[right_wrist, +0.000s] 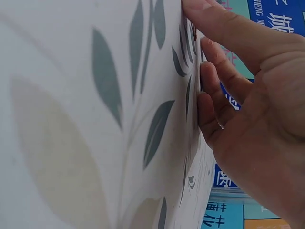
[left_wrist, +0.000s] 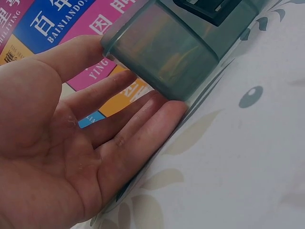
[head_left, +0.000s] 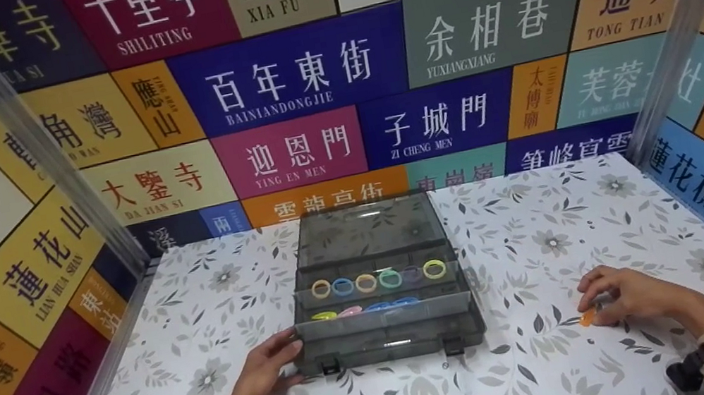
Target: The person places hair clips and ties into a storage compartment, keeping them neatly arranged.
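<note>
A see-through grey plastic compartment box (head_left: 390, 341) stands on the table with its lid (head_left: 368, 230) raised. Several coloured rings (head_left: 389, 278) sit in a row in its rear compartments. In the row before them lie small yellow, pink and blue pieces (head_left: 350, 312), partly hidden by a divider. My left hand (head_left: 266, 369) touches the box's left side with loosely extended fingers; the left wrist view shows its fingertips (left_wrist: 174, 109) at the box corner. Off to the right, my right hand (head_left: 626, 298) pinches a small orange piece (head_left: 587, 317) low over the table, its kind unclear.
A white tablecloth (head_left: 533, 382) with grey leaves and flowers covers the table. Colourful panels with Chinese lettering (head_left: 294, 67) wall in the back and sides. Clear posts (head_left: 663, 45) rise at the rear corners. The box has two dark latches (head_left: 330, 365) along its front.
</note>
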### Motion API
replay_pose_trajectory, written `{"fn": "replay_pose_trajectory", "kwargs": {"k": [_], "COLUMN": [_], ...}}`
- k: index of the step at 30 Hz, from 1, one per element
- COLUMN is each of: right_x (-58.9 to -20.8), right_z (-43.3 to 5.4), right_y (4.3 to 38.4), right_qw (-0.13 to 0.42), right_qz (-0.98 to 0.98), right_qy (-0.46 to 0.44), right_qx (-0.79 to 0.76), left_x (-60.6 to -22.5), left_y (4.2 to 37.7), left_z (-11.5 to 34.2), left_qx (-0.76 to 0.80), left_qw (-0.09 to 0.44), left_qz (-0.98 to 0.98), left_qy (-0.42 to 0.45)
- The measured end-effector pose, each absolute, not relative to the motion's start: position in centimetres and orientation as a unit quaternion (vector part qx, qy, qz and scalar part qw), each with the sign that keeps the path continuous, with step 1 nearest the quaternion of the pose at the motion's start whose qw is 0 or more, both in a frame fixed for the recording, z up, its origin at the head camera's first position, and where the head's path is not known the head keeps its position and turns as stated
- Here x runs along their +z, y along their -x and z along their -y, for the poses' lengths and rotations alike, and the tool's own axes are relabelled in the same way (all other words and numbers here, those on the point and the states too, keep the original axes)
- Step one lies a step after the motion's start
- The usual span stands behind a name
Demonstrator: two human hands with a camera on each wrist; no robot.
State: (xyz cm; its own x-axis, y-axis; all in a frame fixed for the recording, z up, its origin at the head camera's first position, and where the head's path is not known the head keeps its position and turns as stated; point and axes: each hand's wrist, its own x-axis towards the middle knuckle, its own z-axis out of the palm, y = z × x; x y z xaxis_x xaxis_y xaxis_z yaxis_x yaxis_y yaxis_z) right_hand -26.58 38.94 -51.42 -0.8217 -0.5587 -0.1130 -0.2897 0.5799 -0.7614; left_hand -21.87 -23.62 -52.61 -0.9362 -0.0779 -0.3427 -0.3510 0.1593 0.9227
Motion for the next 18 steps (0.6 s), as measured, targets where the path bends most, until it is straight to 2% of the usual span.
{"fn": "replay_pose_trajectory", "kwargs": {"k": [18], "right_x": [-51.5], "right_z": [-37.1], "right_y": [25.8], "right_qw": [0.121], "right_qz": [-0.921], "right_qy": [0.184], "right_qx": [-0.322], "left_x": [-52.8], "left_y": [21.6], "left_z": [23.5], "left_qx": [0.63], "left_qw": [0.099], "left_qz": [-0.758], "left_qy": [0.14]}}
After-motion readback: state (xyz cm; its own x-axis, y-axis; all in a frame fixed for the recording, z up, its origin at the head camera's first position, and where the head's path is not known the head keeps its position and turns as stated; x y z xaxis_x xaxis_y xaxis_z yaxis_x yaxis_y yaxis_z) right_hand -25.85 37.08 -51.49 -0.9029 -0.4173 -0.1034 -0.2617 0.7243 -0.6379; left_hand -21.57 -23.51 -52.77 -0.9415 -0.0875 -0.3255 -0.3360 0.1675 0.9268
